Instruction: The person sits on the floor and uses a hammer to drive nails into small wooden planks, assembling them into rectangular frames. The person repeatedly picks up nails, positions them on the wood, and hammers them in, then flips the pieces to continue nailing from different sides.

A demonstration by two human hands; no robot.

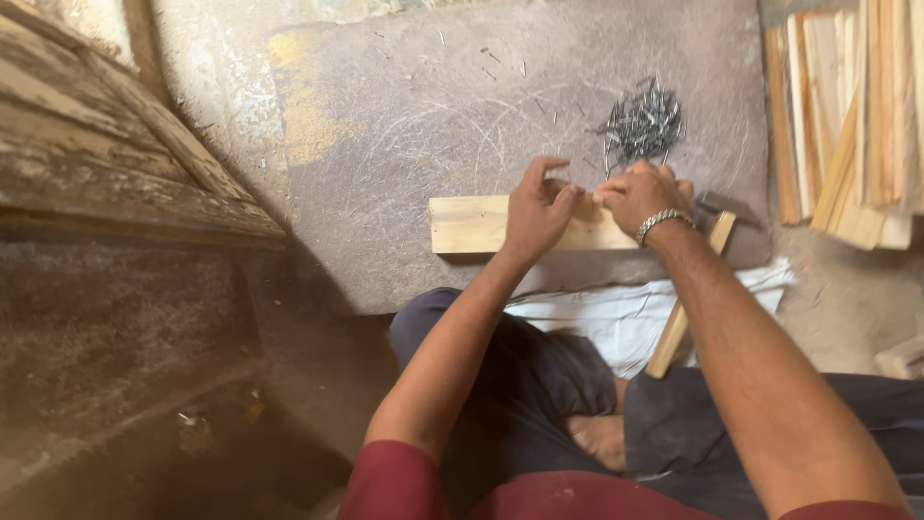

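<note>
- Seen from the head camera, looking straight down: a seated person works on a grey, scratched slab [404, 144] laid on the ground, with a pale wooden slat [472, 223] lying flat across its near edge, its long side running left to right.
- Left hand [537, 207]: it rests on the middle of the slat, fingers curled and pinched toward the right hand. It appears to grip something small, but what lies between the fingertips is too small to tell.
- Right hand [643, 195]: it sits on the slat just beside the left, a metal bracelet [662, 222] at the wrist, knuckles bunched and fingers closed. Whether it grasps a nail or only presses on the wood cannot be told.
- Loose nails [640, 120]: a dark heap lies on the slab just beyond the right hand, with strays scattered farther up.
- Hammer [691, 289]: it lies by the right forearm, wooden handle slanting toward the lap, head near the slat's right end, held by neither hand.
- Handling, as a judgement: the slat looks light, stiff and dry, unlikely to slip on the rough slab; it is best held flat by its long edges. The nails are thin, sharp and easily dropped, best pinched at the shank.
- Surroundings: stacked pale wooden strips [847, 125] at the right; a white cloth [616, 318] under the knees.
</note>
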